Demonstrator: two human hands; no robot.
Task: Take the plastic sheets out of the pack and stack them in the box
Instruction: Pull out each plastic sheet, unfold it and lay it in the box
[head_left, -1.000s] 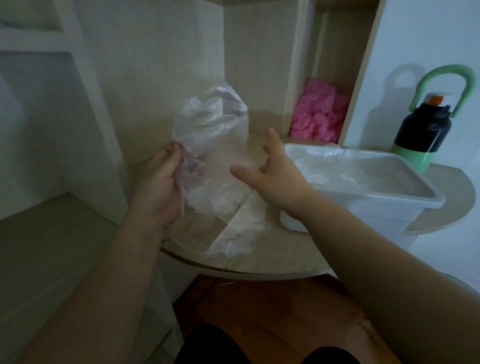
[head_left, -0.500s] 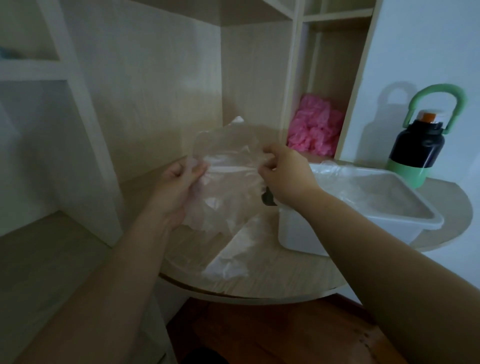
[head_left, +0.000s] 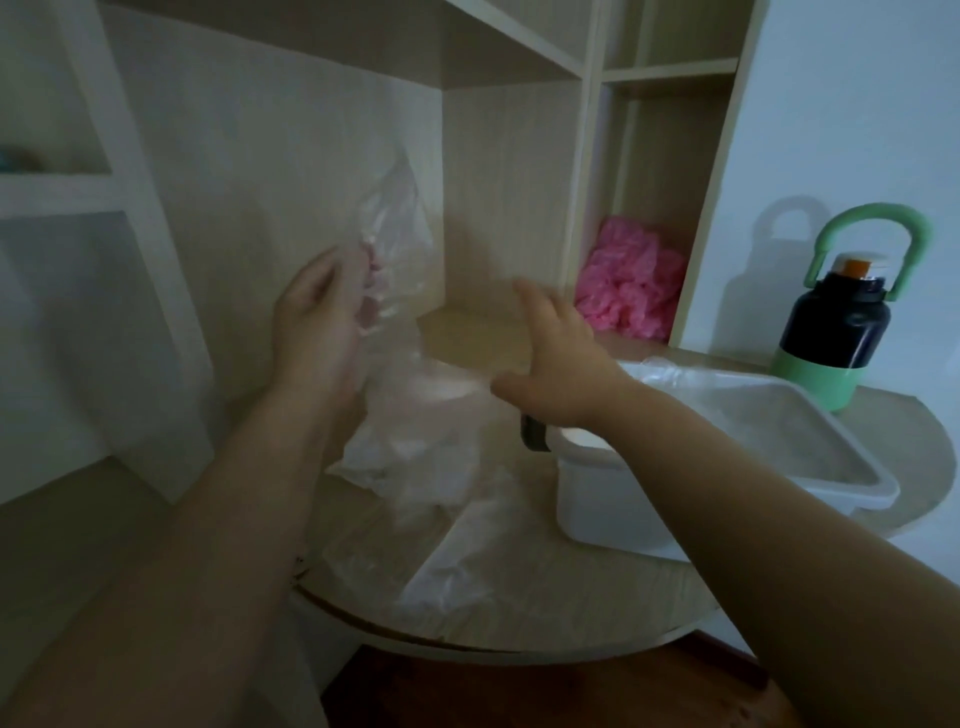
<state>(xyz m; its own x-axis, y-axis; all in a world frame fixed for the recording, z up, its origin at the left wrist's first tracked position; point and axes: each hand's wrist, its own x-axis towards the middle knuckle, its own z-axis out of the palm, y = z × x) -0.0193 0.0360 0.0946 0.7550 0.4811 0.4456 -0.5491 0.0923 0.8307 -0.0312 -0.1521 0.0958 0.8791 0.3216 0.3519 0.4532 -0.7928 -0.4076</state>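
Observation:
My left hand (head_left: 319, 317) grips a crumpled clear plastic pack (head_left: 400, 244) and holds it up above the round table (head_left: 545, 608). The pack's lower part hangs down to a heap of clear plastic sheets (head_left: 415, 447) on the table. My right hand (head_left: 558, 364), blurred, hovers to the right of the pack with fingers spread and nothing in it. Just right of it stands the white plastic box (head_left: 597, 499), with clear sheets (head_left: 680, 371) lying inside at its far end. Another loose sheet (head_left: 452, 566) lies flat near the table's front edge.
A bundle of pink plastic (head_left: 631, 283) fills a shelf compartment behind the box. A black and green bottle (head_left: 834, 332) with a green handle stands at the table's right rear. A small dark object (head_left: 535, 439) sits at the box's left end. Wooden shelf walls close the back and left.
My right hand has let go of the plastic and opened, drawing slightly right. My left hand has lifted the pack higher and turned it upright.

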